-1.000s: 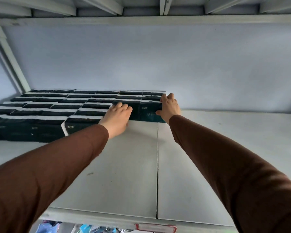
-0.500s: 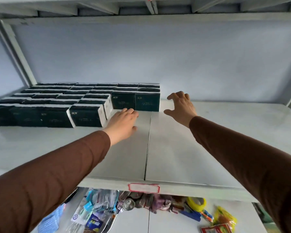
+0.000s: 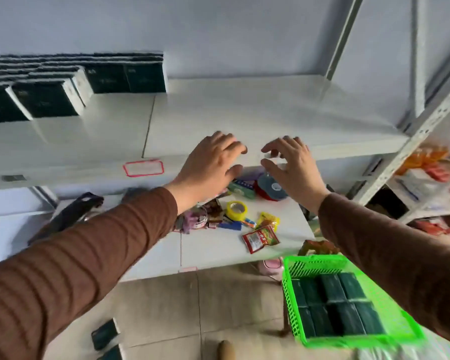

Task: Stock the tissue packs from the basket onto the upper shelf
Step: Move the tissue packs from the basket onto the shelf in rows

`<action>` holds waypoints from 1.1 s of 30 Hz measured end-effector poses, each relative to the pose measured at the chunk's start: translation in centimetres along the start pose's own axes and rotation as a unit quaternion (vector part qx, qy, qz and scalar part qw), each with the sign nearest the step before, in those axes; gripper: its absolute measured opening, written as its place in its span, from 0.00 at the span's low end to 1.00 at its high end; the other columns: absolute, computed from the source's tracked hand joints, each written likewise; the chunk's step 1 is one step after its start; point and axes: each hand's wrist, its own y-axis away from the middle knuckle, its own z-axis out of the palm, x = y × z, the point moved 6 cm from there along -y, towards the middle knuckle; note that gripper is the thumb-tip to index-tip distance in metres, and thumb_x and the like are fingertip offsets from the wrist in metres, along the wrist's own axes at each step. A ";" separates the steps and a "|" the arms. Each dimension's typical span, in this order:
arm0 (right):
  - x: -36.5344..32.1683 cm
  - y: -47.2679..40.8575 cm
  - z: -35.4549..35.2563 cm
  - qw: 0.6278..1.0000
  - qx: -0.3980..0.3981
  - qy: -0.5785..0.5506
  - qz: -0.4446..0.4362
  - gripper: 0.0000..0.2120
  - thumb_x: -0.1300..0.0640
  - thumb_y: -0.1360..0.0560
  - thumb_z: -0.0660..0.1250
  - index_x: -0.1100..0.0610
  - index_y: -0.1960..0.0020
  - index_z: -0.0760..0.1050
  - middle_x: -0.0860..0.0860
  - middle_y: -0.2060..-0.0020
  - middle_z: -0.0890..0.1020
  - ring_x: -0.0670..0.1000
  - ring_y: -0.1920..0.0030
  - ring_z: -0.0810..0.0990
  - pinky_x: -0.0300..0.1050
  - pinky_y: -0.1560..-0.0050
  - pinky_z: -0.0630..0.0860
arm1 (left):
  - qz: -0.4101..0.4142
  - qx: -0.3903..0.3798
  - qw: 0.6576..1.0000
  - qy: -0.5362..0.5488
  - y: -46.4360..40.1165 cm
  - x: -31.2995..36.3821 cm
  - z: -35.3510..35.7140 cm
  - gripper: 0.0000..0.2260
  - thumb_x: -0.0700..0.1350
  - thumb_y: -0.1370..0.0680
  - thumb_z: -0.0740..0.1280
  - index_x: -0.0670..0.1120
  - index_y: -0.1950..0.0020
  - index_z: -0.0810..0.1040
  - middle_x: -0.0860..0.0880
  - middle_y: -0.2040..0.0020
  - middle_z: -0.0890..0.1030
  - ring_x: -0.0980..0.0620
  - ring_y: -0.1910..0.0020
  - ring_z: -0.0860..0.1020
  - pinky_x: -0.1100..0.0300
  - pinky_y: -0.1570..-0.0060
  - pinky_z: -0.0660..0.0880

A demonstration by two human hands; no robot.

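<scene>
- Below and to the right of both hands, a green basket (image 3: 348, 302) is seen low in the head view, with dark green tissue packs (image 3: 335, 307) lying inside it in two rows.
- Left hand (image 3: 211, 165) and right hand (image 3: 294, 170) are held side by side in front of the upper shelf (image 3: 244, 113) edge, palms away, fingers loosely spread and slightly curled; nothing is held in either.
- Right hand is judged the nearer to the basket: the basket sits under the right forearm, well apart from the left hand.
- Long axes of the packs in the basket appear to run from the near rim to the far rim, roughly in line with the right forearm; blur prevents a firmer reading.
- Stocked packs (image 3: 63, 87) are noted at the far left of the upper shelf, against the back wall, in close rows; bare shelf lies to their right, directly behind the hands.
- Judgement: the coming move is a reach down and right, then a carry up and left to the open space beside the stocked rows.
- Loose snack packets and a tape roll (image 3: 236, 209) are recorded on the lower shelf (image 3: 213, 250), between hands and basket; not part of the task.
</scene>
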 end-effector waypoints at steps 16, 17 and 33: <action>35.0 42.3 -0.7 0.832 -0.299 0.035 0.466 0.20 0.56 0.29 0.73 0.61 0.40 0.74 0.60 0.45 0.79 0.60 0.43 0.77 0.49 0.45 0.72 | -0.028 -0.417 0.894 0.164 7.5 32.6 38.5 0.22 0.50 0.26 0.69 0.44 0.36 0.72 0.44 0.39 0.74 0.42 0.37 0.70 0.47 0.37 0.68; 36.9 44.5 -0.1 0.811 -0.315 0.035 0.492 0.21 0.56 0.29 0.73 0.61 0.39 0.73 0.60 0.44 0.78 0.60 0.42 0.76 0.48 0.44 0.71 | -0.031 -0.436 0.884 0.165 7.8 34.1 41.0 0.21 0.50 0.26 0.69 0.44 0.36 0.72 0.45 0.38 0.74 0.42 0.36 0.70 0.47 0.36 0.68; 51.3 66.7 15.9 0.598 -0.399 0.082 0.690 0.28 0.50 0.29 0.71 0.58 0.35 0.64 0.56 0.35 0.73 0.57 0.34 0.74 0.48 0.37 0.72 | 0.089 -0.498 0.860 0.066 7.0 46.7 72.9 0.31 0.28 0.28 0.62 0.42 0.25 0.61 0.43 0.28 0.65 0.42 0.29 0.65 0.46 0.33 0.68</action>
